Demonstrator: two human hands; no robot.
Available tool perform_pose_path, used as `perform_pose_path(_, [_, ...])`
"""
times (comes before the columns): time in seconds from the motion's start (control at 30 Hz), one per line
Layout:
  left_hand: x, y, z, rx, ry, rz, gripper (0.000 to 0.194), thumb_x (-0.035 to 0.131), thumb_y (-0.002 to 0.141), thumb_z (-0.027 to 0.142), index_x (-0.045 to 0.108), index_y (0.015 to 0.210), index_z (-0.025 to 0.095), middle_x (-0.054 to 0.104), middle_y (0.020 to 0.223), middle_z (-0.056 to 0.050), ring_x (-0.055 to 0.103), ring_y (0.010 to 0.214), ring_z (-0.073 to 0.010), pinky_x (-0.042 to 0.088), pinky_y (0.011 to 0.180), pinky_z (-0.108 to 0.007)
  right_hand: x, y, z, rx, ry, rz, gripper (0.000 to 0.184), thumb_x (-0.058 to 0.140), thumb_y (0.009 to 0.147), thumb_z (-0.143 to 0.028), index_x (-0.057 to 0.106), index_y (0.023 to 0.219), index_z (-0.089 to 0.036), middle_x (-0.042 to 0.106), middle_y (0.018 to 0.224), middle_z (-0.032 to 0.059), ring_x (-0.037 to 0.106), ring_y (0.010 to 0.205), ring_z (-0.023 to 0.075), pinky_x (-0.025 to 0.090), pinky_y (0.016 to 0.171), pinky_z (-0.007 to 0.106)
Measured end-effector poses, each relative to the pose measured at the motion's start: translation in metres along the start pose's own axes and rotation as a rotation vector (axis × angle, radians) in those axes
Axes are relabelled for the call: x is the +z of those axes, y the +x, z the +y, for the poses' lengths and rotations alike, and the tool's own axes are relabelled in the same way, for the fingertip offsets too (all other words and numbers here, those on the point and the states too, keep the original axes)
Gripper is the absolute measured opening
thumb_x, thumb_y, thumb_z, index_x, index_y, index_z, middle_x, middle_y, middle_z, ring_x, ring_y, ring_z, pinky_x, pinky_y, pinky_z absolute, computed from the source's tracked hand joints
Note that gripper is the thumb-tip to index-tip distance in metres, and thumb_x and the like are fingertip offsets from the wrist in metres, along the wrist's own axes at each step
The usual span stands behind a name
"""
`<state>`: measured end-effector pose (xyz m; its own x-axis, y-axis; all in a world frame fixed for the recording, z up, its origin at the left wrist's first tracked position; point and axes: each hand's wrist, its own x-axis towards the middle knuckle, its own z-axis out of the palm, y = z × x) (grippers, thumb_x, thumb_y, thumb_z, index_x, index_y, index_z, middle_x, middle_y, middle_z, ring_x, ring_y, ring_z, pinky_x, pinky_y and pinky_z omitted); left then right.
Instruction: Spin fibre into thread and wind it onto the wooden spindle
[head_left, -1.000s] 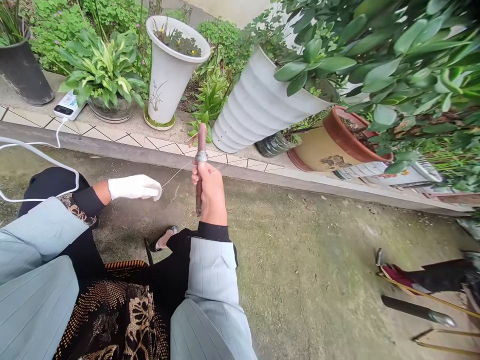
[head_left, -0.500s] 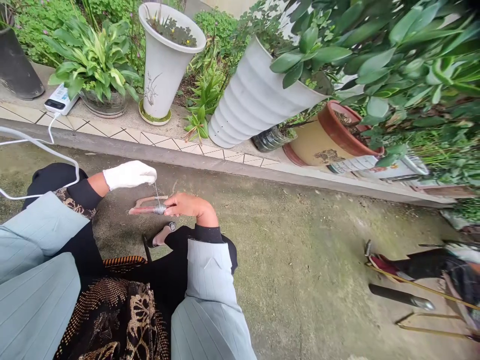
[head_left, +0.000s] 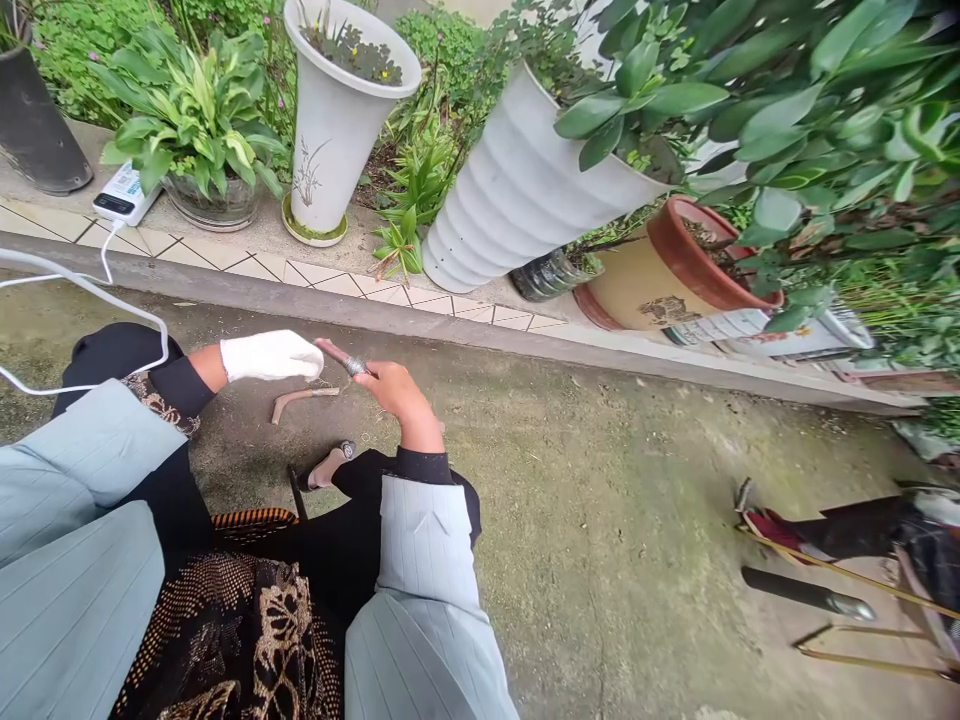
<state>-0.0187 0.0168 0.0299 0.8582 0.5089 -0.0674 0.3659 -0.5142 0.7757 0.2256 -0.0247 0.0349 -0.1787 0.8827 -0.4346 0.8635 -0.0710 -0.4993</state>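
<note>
My left hand, in a white glove, has its fingers pinched together on the loose end of a thin wire. Most of that end is hidden by the glove. My bare right hand grips a short brown stick, which points up and to the left. Silvery wire is wound in tight turns round the stick, just beyond my right fingers. Below my left hand, a bent brown stick lies on the concrete ground.
Several potted plants, among them a tall white pot and a ribbed white planter, line the tiled ledge. A white power bank with a cable sits there too. A person's leg and a dark tube are at right.
The wrapped stick has swung from nearly level to tilted, its free end rising beside the glove. My right hand has moved up and right. The bent stick now shows apart from it.
</note>
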Motion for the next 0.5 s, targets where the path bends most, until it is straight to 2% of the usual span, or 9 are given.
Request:
perform_pose_path(0.07, [-0.001,-0.001,-0.005,-0.038,0.013,0.062,0.031,0.045,0.087,0.037,0.061,0.075,0.015,0.059,0.070,0.001,0.047,0.064,-0.0107,0.037,0.065,-0.021,0.000,-0.005,-0.005,-0.089,-0.032,-0.213,0.020,0.056,0.082,-0.030,0.068,0.077,-0.015,0.055,0.061,-0.0012,0.043,0.058,0.0107,0.028,0.057,0.024])
perform_pose_path(0.17, [0.002,0.000,-0.008,-0.069,-0.082,0.063,0.029,0.047,0.086,0.037,0.060,0.075,0.014,0.059,0.071,0.001,0.049,0.068,-0.0112,0.039,0.067,-0.021,-0.002,-0.014,-0.012,-0.310,0.121,-0.553,0.021,0.062,0.079,-0.035,0.070,0.082,-0.015,0.057,0.065,-0.0023,0.046,0.060,0.0101,0.032,0.058,0.022])
perform_pose_path(0.2, [0.004,0.000,-0.008,-0.082,-0.137,0.059,0.028,0.048,0.085,0.038,0.060,0.076,0.014,0.060,0.072,0.001,0.050,0.068,-0.0113,0.040,0.067,-0.021,-0.003,-0.017,-0.014,-0.373,0.217,-0.613,0.024,0.064,0.078,-0.038,0.070,0.083,-0.015,0.058,0.067,-0.0023,0.047,0.061,0.0102,0.034,0.059,0.022])
perform_pose_path(0.23, [0.007,0.001,-0.008,-0.097,-0.201,0.061,0.029,0.049,0.085,0.040,0.060,0.078,0.014,0.060,0.073,0.000,0.050,0.067,-0.0113,0.040,0.065,-0.021,-0.005,-0.019,-0.015,-0.417,0.334,-0.609,0.028,0.066,0.076,-0.042,0.069,0.083,-0.015,0.058,0.068,-0.0020,0.047,0.062,0.0104,0.036,0.059,0.022])
perform_pose_path(0.27, [0.009,0.001,-0.007,-0.113,-0.271,0.066,0.030,0.049,0.084,0.042,0.060,0.080,0.014,0.060,0.073,0.000,0.050,0.064,-0.0111,0.040,0.062,-0.021,-0.008,-0.021,-0.014,-0.436,0.471,-0.528,0.033,0.066,0.075,-0.047,0.069,0.084,-0.015,0.058,0.069,-0.0013,0.047,0.061,0.0105,0.037,0.059,0.023])
perform_pose_path(0.3, [0.011,0.002,-0.007,-0.127,-0.339,0.072,0.032,0.049,0.084,0.043,0.061,0.081,0.013,0.060,0.073,-0.001,0.049,0.062,-0.0108,0.040,0.059,-0.022,-0.010,-0.023,-0.013,-0.426,0.617,-0.375,0.037,0.066,0.075,-0.050,0.067,0.084,-0.015,0.057,0.070,-0.0006,0.047,0.060,0.0103,0.038,0.058,0.023])
perform_pose_path(0.4, [0.013,0.004,-0.004,-0.149,-0.460,0.042,0.034,0.049,0.085,0.045,0.062,0.083,0.013,0.059,0.072,-0.002,0.045,0.055,-0.0092,0.037,0.053,-0.021,-0.017,-0.021,-0.004,-0.295,0.962,0.214,0.042,0.059,0.078,-0.057,0.064,0.089,-0.017,0.054,0.071,-0.0001,0.043,0.056,0.0094,0.038,0.054,0.023])
perform_pose_path(0.43, [0.012,0.004,-0.002,-0.154,-0.467,0.012,0.033,0.050,0.086,0.044,0.062,0.082,0.013,0.059,0.071,-0.002,0.044,0.054,-0.0088,0.036,0.052,-0.021,-0.019,-0.018,0.000,-0.244,1.018,0.342,0.042,0.059,0.079,-0.058,0.063,0.090,-0.018,0.054,0.071,-0.0003,0.043,0.055,0.0091,0.038,0.053,0.023])
perform_pose_path(0.5, [0.009,0.003,0.001,-0.144,-0.453,-0.061,0.031,0.052,0.085,0.042,0.063,0.079,0.014,0.056,0.069,-0.001,0.042,0.054,-0.0084,0.035,0.052,-0.020,-0.018,-0.011,0.008,-0.158,1.052,0.455,0.039,0.059,0.078,-0.057,0.061,0.087,-0.018,0.053,0.071,-0.0007,0.042,0.054,0.0086,0.037,0.051,0.022])
